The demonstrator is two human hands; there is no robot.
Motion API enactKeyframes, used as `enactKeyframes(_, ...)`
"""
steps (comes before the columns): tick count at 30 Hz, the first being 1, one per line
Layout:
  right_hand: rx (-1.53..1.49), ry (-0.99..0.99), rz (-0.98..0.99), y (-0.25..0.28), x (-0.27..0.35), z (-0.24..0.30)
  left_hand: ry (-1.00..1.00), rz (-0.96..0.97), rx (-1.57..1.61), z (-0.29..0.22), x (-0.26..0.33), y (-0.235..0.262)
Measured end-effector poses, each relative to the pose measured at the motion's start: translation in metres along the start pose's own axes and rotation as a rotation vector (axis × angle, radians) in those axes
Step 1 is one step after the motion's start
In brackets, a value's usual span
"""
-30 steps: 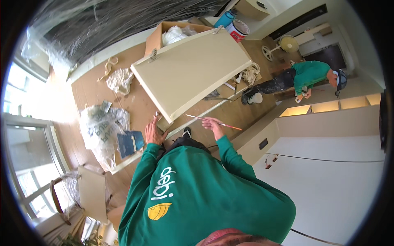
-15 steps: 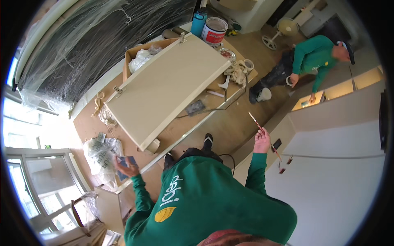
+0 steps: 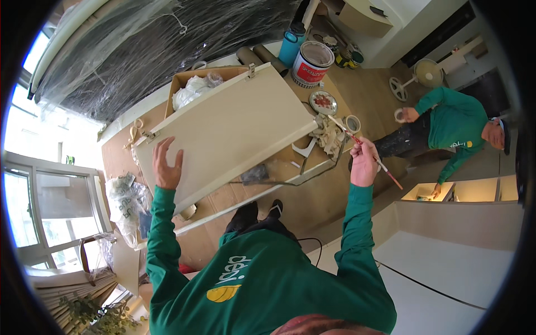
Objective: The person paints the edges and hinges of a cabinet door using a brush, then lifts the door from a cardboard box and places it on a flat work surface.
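Two hands busy: left hand lay flat, fingers spread, steadying cream cabinet door; right hand pinched thin paintbrush, clear of panel.

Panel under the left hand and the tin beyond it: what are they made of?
Panel: looks like painted or laminated board, flat matt cream, small metal fittings at its corners; core not visible. Left hand rests on it. Tin: seems metal, round with a pale rim and a red wrap.

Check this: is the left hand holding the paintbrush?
No, the left hand lies open on the beige panel; the right hand holds the paintbrush.
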State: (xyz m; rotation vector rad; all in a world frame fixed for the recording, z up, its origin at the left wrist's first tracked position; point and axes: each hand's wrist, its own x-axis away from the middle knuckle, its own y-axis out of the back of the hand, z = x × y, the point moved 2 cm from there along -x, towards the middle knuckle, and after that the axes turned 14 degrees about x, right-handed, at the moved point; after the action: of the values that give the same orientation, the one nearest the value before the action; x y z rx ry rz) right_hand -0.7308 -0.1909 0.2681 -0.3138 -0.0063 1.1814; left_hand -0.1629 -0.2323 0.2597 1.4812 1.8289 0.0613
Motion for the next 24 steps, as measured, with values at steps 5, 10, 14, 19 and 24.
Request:
enactKeyframes(5,0.118,-0.065,-0.002,-0.057,-0.055,0.009,-0.165,0.164,0.056,0.027,-0.1,-0.068)
enactKeyframes(10,0.326,-0.08,0.075,-0.122,-0.111,-0.009,-0.167,0.187,0.127,0.048,-0.154,-0.133)
enactKeyframes(14,0.467,-0.099,0.125,-0.173,-0.141,-0.041,-0.142,0.258,0.135,0.055,-0.16,-0.152)
enactKeyframes(19,0.581,-0.1,0.257,-0.214,-0.172,-0.071,-0.049,0.303,0.115,0.063,-0.16,-0.146)
enactKeyframes(24,0.624,-0.154,0.264,-0.225,-0.184,-0.083,-0.017,0.36,0.118,0.061,-0.162,-0.15)
